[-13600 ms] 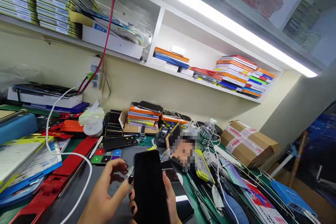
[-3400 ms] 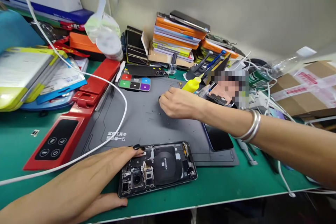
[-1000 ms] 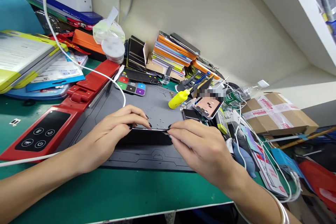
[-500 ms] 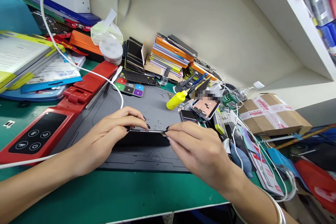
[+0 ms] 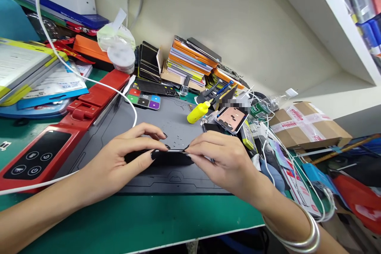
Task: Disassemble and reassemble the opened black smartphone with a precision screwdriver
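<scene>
A thin dark phone [image 5: 174,158] is tilted nearly edge-on above the grey work mat [image 5: 184,182], so I see its bright upper edge and a black side in shadow. My left hand [image 5: 122,156] grips its left part, the thumb in front and the fingers along the top edge. At the right end, my right hand [image 5: 228,156] pinches the edge between thumb and fingers. Whether a small tool is in that pinch is hidden. Tiny loose bits, perhaps screws, lie on the mat just behind the phone. A yellow bottle [image 5: 198,112] stands beyond them.
A red device [image 5: 44,154] with touch buttons lies left, crossed by a white cable [image 5: 114,87]. Behind are a colour-squared tray [image 5: 143,100] and stacked boxes [image 5: 190,59]. An opened phone [image 5: 231,118], tangled cables and a cardboard box [image 5: 309,125] crowd the right.
My left hand has slid right along the phone's edge, closer to my right hand, and its thumb now shows in front. My right hand stays at the right end. The view has shifted slightly.
</scene>
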`<state>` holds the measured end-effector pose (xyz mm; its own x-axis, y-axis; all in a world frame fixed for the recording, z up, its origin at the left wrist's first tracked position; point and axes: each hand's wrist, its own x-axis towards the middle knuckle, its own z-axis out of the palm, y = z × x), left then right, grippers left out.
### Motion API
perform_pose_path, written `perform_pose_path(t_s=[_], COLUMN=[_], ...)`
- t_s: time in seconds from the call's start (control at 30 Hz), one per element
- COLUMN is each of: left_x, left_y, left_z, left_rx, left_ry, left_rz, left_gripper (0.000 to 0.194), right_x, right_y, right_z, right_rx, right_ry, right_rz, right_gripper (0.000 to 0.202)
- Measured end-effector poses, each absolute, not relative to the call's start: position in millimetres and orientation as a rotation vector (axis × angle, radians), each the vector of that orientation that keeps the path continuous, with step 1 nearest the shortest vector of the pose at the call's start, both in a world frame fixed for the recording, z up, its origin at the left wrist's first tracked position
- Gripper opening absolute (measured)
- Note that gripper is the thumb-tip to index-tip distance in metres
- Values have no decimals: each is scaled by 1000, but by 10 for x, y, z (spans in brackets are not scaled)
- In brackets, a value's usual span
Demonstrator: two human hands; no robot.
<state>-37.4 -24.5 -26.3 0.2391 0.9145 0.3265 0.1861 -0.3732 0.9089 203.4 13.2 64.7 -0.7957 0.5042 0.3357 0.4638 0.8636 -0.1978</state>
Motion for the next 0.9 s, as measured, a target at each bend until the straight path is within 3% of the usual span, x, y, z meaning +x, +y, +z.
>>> perform_pose_path(t_s=[0.53, 0.8, 0.9], left_x=[-372, -283, -262], left_y=[-334, -353, -353], left_z=[-296, -246, -247], left_rx=[1906, 1734, 1712], left_ry=[1005, 1081, 1089], left_rz=[1171, 1231, 1243], left_gripper=[26, 21, 20], right_x=[2081, 2095, 2091], right_y=[233, 17, -4], right_z=[595, 496, 449], right_rx=[-696, -546, -515], right_ry=[-2507, -2564, -2535], right_rz=[752, 116, 23], right_gripper=[9, 10, 10])
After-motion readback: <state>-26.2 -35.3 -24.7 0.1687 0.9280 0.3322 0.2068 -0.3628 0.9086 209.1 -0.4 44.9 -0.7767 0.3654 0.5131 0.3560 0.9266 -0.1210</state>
